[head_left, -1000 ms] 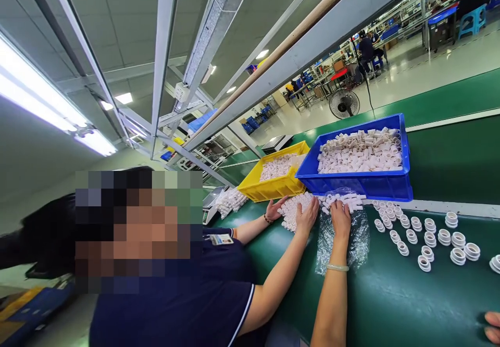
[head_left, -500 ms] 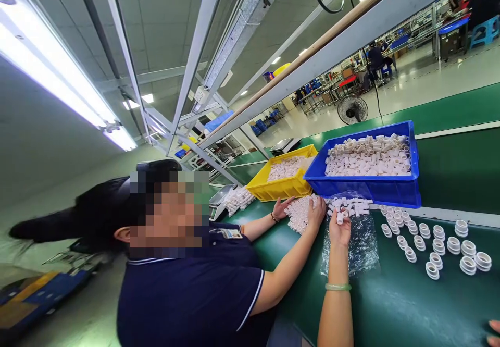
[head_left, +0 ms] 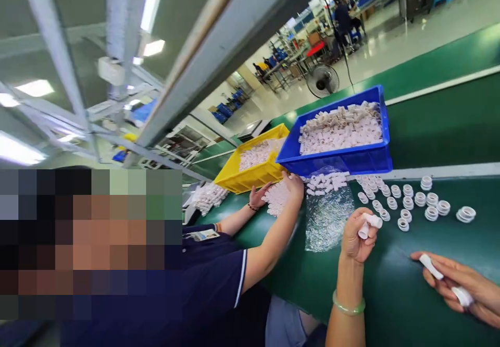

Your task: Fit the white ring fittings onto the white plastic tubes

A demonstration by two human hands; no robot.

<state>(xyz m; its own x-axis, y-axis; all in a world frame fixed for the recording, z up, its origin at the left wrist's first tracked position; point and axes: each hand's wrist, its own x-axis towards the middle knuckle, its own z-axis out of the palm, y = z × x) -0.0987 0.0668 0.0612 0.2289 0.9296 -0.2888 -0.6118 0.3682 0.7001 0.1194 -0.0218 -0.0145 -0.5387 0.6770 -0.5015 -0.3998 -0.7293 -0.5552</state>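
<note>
My left hand (head_left: 356, 240), with a pale green bangle at its wrist, is closed on a white plastic pipe fitting (head_left: 373, 220). It looks like a tee; two of its tube ends show. My right hand (head_left: 457, 284) has entered from the right edge, its fingers closed on two white plastic pieces. One is a slim white piece (head_left: 431, 267) between thumb and forefinger; the other is a rounder white piece (head_left: 463, 297) lower in the fingers. Beyond the hands, white ringed fittings (head_left: 431, 213) stand in loose rows on the green table (head_left: 398, 295).
A blue bin (head_left: 336, 165) and a yellow bin (head_left: 253, 176) hold many white fittings. A clear plastic bag (head_left: 328, 222) lies under a small pile of tees (head_left: 326, 182). At left, a co-worker's arms (head_left: 269, 253) surround another heap (head_left: 276, 198).
My left hand has moved right and nearer me with its fitting, away from the pile. My right hand has come further into view, holding white pieces. The view has swung to the right.
</note>
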